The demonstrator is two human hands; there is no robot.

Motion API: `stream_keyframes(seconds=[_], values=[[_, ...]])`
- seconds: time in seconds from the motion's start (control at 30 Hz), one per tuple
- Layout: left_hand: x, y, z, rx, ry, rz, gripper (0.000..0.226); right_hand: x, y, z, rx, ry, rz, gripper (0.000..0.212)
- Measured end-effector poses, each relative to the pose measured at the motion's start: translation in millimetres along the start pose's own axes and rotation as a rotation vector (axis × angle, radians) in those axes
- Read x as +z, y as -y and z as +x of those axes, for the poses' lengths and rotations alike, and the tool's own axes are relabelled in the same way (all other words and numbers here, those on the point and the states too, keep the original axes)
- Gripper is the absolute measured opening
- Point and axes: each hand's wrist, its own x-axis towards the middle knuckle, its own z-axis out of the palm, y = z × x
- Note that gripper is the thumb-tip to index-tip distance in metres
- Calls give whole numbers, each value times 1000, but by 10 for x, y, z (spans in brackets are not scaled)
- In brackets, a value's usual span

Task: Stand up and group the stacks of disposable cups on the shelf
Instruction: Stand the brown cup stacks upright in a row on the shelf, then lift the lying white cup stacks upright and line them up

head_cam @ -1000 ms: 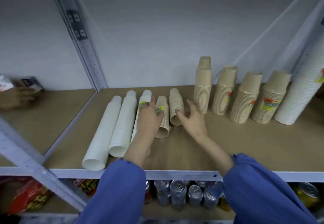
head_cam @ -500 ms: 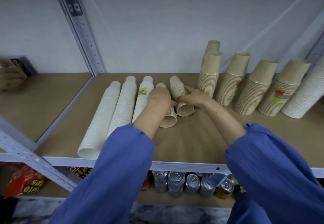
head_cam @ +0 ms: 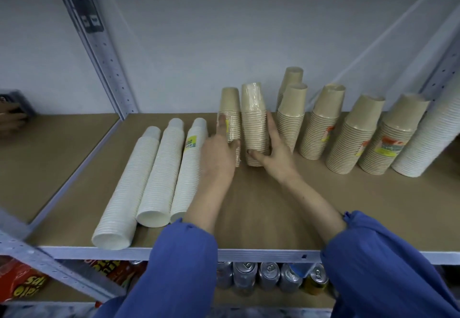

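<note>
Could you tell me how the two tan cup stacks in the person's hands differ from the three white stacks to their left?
The two tan stacks stand upright, bottoms up; the three white stacks lie on their sides, open mouths toward the shelf edge. The tan ones are short, the white ones much longer. The left hand and right hand each grip a tan stack; nothing touches the white ones. Both sorts are nested disposable cups.

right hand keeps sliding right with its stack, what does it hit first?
Likely the nearest upright brown stack just beyond the right hand and its held stack. The gap looks narrow, though depth is unclear.
</note>
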Motion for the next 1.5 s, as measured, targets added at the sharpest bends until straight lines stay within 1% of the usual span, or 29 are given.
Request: stream_keyframes(seconds=[0.07, 0.17, 0.27, 0.37, 0.43, 0.57, 0.73, 0.9, 0.97, 1.07, 1.13, 1.27, 1.4, 1.5], values=[[126, 32, -64, 35, -117, -59, 66, 78, -67, -42, -31, -50, -5, 91], [280, 78, -131, 76, -219, -141, 64, 159, -129, -73, -75, -106, 0, 90], [356, 107, -150, 116, -273, -254, 63, 181, -161, -35, -90, -133, 7, 90], [393, 142, -173, 131, -291, -322, 61, 194, -185, -22, -98, -128, -5, 91], [398, 162, -181, 114, -293, -341, 61, 200, -195, -34, -91, -113, -6, 89], [387, 175, -212, 72, -265, -305, 61, 200, -189, -58, -11, -121, -49, 91], [379, 172, -249, 31, -216, -254, 61, 209, -165, -89, -9, -155, -74, 85], [366, 168, -284, 32, -198, -219, 62, 196, -148, -131, 15, -155, -99, 85], [350, 162, -302, 39, -178, -228, 65, 185, -131, -159, 22, -151, -97, 85], [329, 150, -356, 10, -118, -195, 77, 170, -125, -235, 61, -130, -111, 84], [313, 125, -428, -5, -76, -162, 82, 156, -112, -295, 110, -111, -129, 78], [222, 31, -582, 12, -15, -163, 81, 139, -34, -442, 186, -121, -202, 55], [-19, -23, -657, 90, -83, -159, 74, 168, 118, -582, 220, -132, -240, 41], [-264, 31, -682, 103, -154, -148, 67, 249, 309, -645, 219, -146, -198, 32]])
